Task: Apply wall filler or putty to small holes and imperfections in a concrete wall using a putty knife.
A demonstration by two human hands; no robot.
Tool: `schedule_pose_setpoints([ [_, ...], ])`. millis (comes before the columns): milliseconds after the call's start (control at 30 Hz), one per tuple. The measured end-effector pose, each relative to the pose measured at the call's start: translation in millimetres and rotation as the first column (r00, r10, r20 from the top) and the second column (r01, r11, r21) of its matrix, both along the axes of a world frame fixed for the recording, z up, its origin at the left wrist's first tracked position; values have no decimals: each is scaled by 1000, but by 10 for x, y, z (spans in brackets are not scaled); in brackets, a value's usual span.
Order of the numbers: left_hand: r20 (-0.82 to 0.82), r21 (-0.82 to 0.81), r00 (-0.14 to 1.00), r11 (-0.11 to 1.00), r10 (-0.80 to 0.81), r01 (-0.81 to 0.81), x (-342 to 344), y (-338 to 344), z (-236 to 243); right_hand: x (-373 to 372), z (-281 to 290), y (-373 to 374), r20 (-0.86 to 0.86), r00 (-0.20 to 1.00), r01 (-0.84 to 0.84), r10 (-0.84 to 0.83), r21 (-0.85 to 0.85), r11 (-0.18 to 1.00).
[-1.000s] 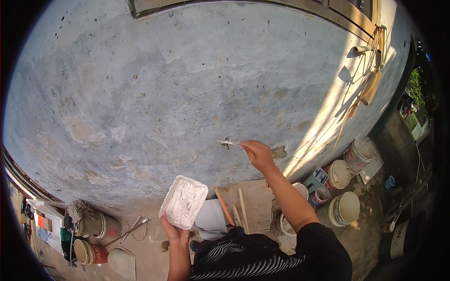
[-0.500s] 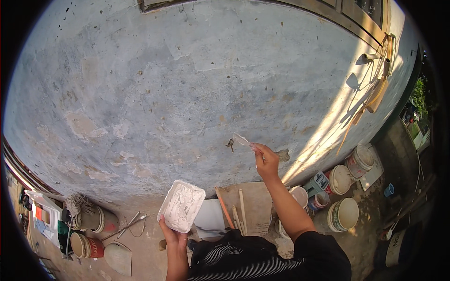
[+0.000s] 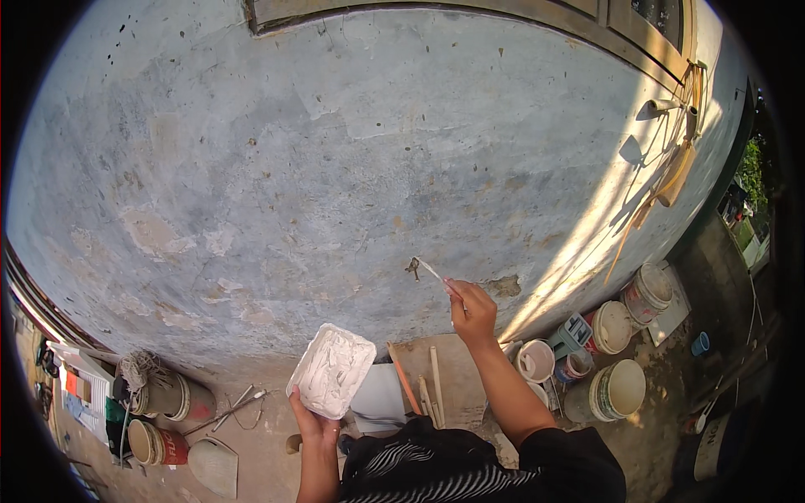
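My left hand (image 3: pixel 315 426) holds up a white rectangular tray (image 3: pixel 369 355), its fingers at the near left corner. Thick whitish putty (image 3: pixel 334 369) lies smeared and ridged inside it. In my right hand (image 3: pixel 473 312) I grip a putty knife (image 3: pixel 433 272) coated white, its blade seen nearly edge-on. The blade's tip is at the upper right edge of a small dark hole (image 3: pixel 412 267) in the worn pale blue wall (image 3: pixel 335 201); whether it touches the wall I cannot tell. Right of the knife, a bare brownish patch (image 3: pixel 505 286) shows in the wall.
Buckets (image 3: pixel 616 390) stand at the lower right and more buckets (image 3: pixel 158 442) at the lower left. Wooden sticks (image 3: pixel 435 381) lean at the wall's foot beside a grey sheet (image 3: pixel 377 398). A window frame (image 3: pixel 620 38) is above; cables (image 3: pixel 671 176) hang at right.
My right hand has lowered slightly and turned the putty knife from showing its flat face to nearly edge-on. Its tip has come left and down to the hole. The tray has shifted slightly right.
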State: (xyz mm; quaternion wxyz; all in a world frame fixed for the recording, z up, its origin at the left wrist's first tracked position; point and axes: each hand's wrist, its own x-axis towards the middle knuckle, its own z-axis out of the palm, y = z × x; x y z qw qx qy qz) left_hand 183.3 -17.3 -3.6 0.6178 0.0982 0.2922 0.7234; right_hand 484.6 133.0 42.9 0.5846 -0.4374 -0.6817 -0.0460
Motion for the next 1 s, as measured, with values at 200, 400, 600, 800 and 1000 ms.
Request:
schedule_pose_setpoints([
  [200,23,-28,1000,1000,-11,12,-14,-111,-46,-25,-219,33,55,997,59,-58,-10,998],
  [400,1,-17,999,999,37,-37,-69,-95,-25,-176,-172,-102,-28,998,60,-57,118,991],
  [600,-4,-22,1000,1000,19,-19,-51,-16,-15,-273,-359,-93,-185,980,64,-71,-42,997],
  [800,10,-25,1000,1000,-9,10,10,35,11,-179,-383,-30,-241,969,25,-62,-153,988],
  [1000,3,-48,1000,999,15,-15,-7,62,-11,-176,-375,-96,-265,961,17,-73,-210,977],
])
